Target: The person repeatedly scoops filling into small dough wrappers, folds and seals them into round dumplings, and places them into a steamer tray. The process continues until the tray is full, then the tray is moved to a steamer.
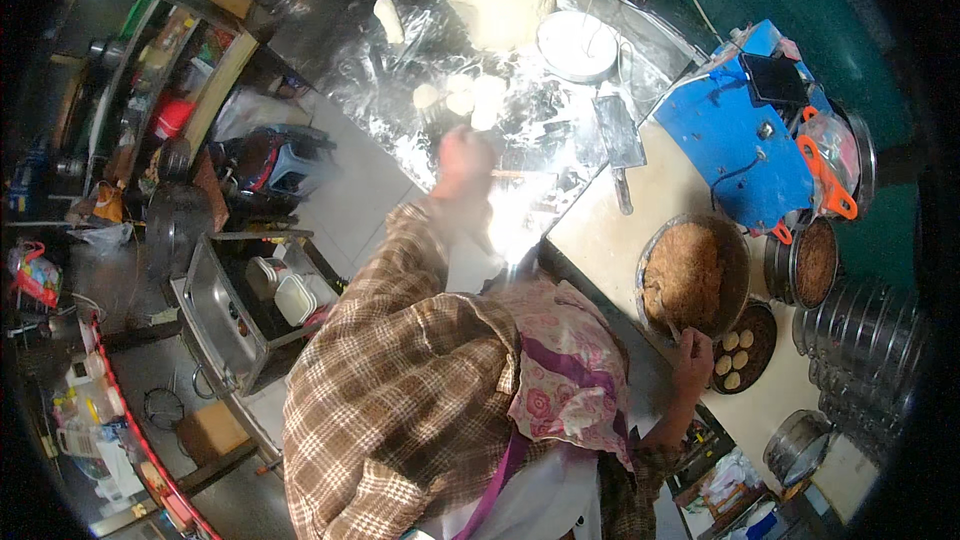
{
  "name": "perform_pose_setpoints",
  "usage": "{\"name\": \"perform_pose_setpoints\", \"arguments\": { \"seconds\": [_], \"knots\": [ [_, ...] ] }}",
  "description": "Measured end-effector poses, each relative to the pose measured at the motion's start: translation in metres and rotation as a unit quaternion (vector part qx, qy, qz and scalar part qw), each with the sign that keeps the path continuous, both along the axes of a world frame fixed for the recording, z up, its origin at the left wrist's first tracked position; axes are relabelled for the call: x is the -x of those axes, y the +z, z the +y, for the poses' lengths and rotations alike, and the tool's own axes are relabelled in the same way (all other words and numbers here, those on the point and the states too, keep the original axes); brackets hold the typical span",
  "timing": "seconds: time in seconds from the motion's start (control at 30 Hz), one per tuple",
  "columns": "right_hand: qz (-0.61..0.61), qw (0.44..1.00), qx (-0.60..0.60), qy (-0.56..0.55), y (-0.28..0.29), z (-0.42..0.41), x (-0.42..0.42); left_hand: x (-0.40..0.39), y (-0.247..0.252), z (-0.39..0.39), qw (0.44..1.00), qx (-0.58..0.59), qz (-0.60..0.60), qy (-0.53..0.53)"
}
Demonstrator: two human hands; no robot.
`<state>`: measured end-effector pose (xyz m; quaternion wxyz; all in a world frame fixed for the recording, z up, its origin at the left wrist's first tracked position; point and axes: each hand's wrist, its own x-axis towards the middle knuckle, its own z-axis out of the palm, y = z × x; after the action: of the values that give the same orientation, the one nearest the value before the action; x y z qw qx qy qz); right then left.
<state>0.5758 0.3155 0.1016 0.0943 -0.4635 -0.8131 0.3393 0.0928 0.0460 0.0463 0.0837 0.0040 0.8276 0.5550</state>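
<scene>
My left hand [465,157] is over the near edge of the floured dark worktop [352,60], just below several small dough pieces [459,94]; glare and blur hide its fingers. A large dough mass [499,4] and a short dough roll [389,20] lie farther back, beside a round pan [577,46] with white contents. On the right, my right hand [694,351] has its fingers closed on the thin handle of a utensil [670,319] that rests in a large round pan of brown crumbly filling [686,274]. Below that pan, a dark round tray [759,345] holds several flat dough rounds [731,360].
A broad cleaver-like blade [619,131] lies across the joint between worktop and pale table [600,240]. Behind stand a blue box [739,142], a smaller filled tin [816,262] and stacked round pans [862,337]. At left are a metal sink [229,330] and crowded shelves [161,75].
</scene>
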Motion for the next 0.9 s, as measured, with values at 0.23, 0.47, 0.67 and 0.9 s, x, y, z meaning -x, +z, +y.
{"name": "perform_pose_setpoints", "arguments": {
  "seconds": [0.23, 0.47, 0.67, 0.9],
  "knots": [
    [-0.086, 0.996, 0.004, 0.010, 0.020, -0.036, 0.041, 0.124, -0.065, -0.040, 0.961, 0.228, 0.154, 0.020],
    [-0.107, 0.992, -0.026, 0.068, 0.014, -0.028, 0.052, 0.158, -0.083, -0.027, 0.938, 0.332, -0.064, -0.081],
    [-0.139, 0.983, -0.054, 0.109, 0.008, -0.017, 0.066, 0.113, -0.075, -0.031, 0.994, 0.004, -0.100, -0.050],
    [0.017, 0.996, -0.010, 0.084, 0.011, 0.001, 0.028, -0.075, -0.003, 0.014, 0.812, -0.360, -0.410, -0.206]
  ]
}}
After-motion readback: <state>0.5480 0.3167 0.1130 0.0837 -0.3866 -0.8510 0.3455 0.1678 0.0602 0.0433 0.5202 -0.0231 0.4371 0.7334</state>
